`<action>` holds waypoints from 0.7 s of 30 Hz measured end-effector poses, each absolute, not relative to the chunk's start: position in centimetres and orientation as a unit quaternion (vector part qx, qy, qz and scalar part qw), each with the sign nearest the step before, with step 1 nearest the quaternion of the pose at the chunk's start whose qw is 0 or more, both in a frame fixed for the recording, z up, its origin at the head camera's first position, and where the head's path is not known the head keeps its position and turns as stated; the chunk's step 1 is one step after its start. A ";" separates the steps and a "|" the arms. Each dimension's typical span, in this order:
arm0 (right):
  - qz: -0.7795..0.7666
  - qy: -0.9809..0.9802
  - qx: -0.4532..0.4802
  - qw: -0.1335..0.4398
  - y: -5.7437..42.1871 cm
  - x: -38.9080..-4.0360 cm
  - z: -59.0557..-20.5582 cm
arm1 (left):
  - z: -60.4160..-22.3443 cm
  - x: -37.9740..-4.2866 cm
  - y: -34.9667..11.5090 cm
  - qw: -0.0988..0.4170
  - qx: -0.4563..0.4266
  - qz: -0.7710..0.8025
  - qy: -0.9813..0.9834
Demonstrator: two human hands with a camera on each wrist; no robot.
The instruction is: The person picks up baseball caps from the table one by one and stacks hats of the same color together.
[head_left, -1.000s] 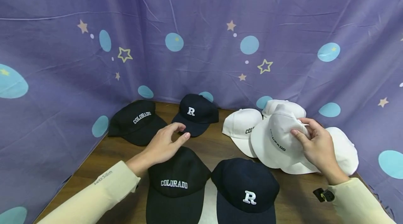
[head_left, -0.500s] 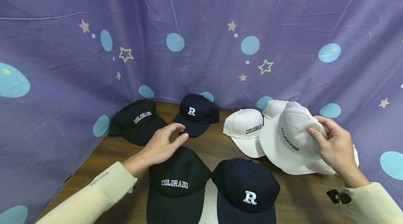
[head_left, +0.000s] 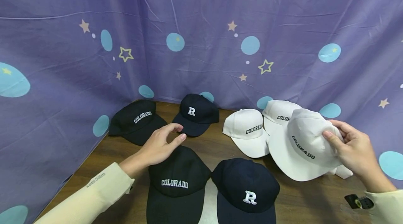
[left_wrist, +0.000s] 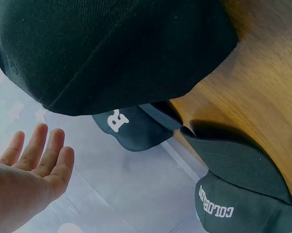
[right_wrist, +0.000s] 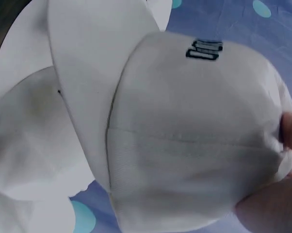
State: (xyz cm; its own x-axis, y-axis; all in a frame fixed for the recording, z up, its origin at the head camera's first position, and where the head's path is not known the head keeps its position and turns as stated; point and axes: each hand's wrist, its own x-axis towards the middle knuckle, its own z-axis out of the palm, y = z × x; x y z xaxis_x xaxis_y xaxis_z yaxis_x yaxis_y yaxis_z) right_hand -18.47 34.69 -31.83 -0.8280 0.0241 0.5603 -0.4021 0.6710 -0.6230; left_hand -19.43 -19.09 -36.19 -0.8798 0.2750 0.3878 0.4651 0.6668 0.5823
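My right hand (head_left: pixel 354 148) pinches the crown of a white baseball cap (head_left: pixel 310 136) between thumb and fingers, with its brim turned left and black COLORADO lettering on the front. In the right wrist view, this cap (right_wrist: pixel 185 121) overlaps other white caps. Two more white COLORADO caps stand behind it, one at left (head_left: pixel 244 126) and one farther back (head_left: pixel 278 108); another below is mostly hidden. My left hand (head_left: pixel 158 147) hovers with relaxed fingers over a black COLORADO cap (head_left: pixel 177 171). It holds nothing, and the left wrist view shows its fingers (left_wrist: pixel 49 150) loosely spread.
Beside the front black cap sits a navy cap with a white R (head_left: pixel 245 182). Farther back are another black COLORADO cap (head_left: pixel 138 122) and another navy R cap (head_left: pixel 198 112). A purple curtain (head_left: pixel 201 42) hangs behind the wooden table (head_left: pixel 302 199).
My right hand has drawn the white cap rightward and toward the front, uncovering more lettering on the caps behind. The left hand has barely moved.
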 end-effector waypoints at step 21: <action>0.373 -0.905 0.164 0.119 39.8 -16.8 -32.6 | -36.5 -19.4 -19.2 0.127 -0.212 -0.354 -0.902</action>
